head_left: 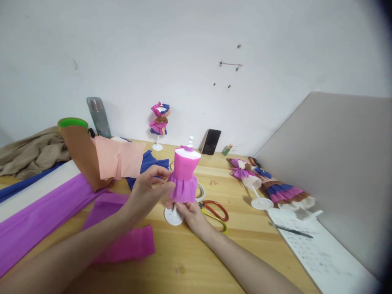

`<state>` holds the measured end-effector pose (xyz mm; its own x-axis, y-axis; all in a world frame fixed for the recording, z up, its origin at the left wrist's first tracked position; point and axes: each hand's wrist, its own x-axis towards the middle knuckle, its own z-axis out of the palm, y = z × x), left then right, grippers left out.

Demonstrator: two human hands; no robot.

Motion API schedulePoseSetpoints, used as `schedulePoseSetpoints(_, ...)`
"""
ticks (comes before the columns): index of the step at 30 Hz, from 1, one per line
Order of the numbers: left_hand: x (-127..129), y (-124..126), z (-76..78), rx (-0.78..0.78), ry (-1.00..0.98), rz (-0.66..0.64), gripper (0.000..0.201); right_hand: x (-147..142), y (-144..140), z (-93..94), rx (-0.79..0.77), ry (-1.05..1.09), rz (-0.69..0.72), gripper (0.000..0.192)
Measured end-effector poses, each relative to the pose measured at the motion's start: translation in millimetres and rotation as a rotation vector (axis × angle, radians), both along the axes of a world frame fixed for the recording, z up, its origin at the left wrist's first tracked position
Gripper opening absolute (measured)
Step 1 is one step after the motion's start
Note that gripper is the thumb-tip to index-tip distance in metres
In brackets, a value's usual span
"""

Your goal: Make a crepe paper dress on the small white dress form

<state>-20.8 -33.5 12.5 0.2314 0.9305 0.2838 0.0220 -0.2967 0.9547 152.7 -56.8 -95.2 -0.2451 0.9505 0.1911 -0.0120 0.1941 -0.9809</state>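
Observation:
A small white dress form (187, 163) stands tilted a little in front of me, dressed in a bright pink crepe-paper bodice and a gathered purple-pink skirt. My right hand (193, 217) is closed around its stem, just under the skirt hem and above the round white base. My left hand (148, 190) is at the left side of the skirt, its thumb and index finger apart and touching the paper near the waist. Scissors (222, 216) with red and yellow handles lie beside the right hand. A roll of white tape (200, 192) is partly hidden behind the form.
Magenta paper (141, 245), a purple strip (55, 204), a brown roll (81, 155) and peach paper (121, 157) lie left. A decorated form (159, 122), bottle (99, 116) and phone (211, 141) stand behind. Right are dressed forms (281, 192), written paper (324, 249) and a pen (294, 231).

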Motion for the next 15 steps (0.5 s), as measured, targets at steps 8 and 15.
schedulePoseSetpoints(8,4.9,-4.9,-5.3,-0.012,-0.045,-0.099,0.027,1.4,-2.8,3.1,0.051,-0.021,-0.021,0.048)
schedulePoseSetpoints(15,4.6,-0.5,-16.8,-0.027,-0.128,-0.372,0.036,-2.4,-5.9,8.6,0.113,-0.022,-0.089,0.032)
